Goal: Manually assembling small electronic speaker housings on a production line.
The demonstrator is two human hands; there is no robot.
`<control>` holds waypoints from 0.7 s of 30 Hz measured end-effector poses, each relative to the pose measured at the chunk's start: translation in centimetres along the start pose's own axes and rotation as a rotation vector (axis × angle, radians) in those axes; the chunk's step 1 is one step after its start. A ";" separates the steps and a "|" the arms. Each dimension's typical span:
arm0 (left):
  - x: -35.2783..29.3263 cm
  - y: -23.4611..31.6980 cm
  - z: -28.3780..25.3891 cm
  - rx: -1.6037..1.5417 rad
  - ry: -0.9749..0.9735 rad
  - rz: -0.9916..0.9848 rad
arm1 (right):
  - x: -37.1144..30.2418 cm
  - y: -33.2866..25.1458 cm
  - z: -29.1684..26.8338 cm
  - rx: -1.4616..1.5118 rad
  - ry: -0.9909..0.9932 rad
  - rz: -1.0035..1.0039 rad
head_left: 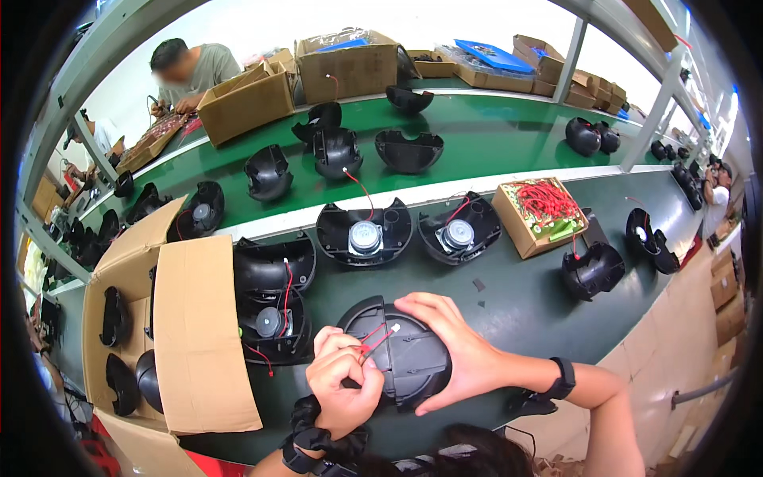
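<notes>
A round black plastic housing (417,355) sits at the near edge of the table, its flat ribbed side facing up. My right hand (465,350) grips its right side, fingers at the far rim and thumb at the near rim. The fingers of my left hand (343,381) are closed in a pinch on a thin red-and-black wire (383,337) over the housing's left part. A small white plug tips the wire's free end. My left fingers hide where the wire meets the housing.
Open half shells with speakers (366,237) stand beyond my hands. An open cardboard box (199,334) with black shells is at left. A small box of red wires (544,203) stands at right. Several shells (409,151) lie on the green belt; a person (195,71) works at far left.
</notes>
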State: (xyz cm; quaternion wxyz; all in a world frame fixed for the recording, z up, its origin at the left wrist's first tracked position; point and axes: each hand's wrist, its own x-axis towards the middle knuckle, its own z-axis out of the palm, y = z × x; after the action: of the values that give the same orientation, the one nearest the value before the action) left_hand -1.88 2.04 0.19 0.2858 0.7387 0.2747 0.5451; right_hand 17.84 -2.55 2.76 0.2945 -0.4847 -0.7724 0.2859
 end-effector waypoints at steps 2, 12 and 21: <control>-0.1 -0.1 -0.2 0.000 -0.021 -0.007 | -0.2 1.1 1.0 0.221 0.118 -0.062; 0.2 0.3 0.2 0.059 -0.061 0.006 | -0.3 2.5 1.6 0.315 0.138 -0.124; -0.1 0.6 0.3 0.103 -0.089 -0.002 | -0.1 2.5 1.6 0.388 0.096 -0.119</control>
State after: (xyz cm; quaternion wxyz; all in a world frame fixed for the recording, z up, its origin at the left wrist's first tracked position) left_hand -1.54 1.51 0.54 0.2598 0.7758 0.2902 0.4964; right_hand 18.14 -1.93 -0.18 0.4350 -0.3855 -0.7152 0.3882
